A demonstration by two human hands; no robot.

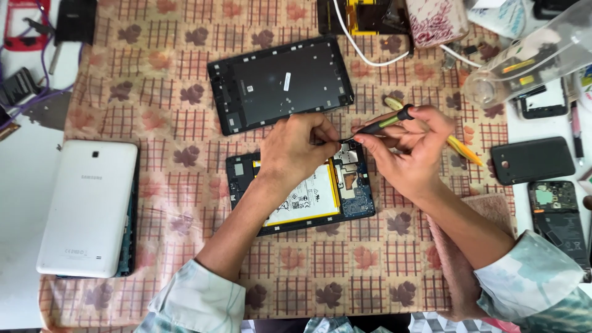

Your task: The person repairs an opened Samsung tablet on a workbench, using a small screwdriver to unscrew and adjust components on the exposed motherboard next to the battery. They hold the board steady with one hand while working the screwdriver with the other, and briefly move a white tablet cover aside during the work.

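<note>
Screwdriver tip (343, 140) behind left fingers (320, 137)

White tablet (86, 206) face down at left; black back cover (280, 83); dark phone (533, 160) at right

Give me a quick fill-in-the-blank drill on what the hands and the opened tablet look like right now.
1. The right hand holds a thin black-and-green ____ over the opened dark tablet body.
2. The left hand rests on the tablet's upper edge, above its white, yellow-edged ____.
3. The detached black rectangular back cover lies ____ the opened tablet on the leaf-patterned cloth.
4. The white tablet lies face down to the person's ____.

Missing words: screwdriver; battery; beyond; left
</note>
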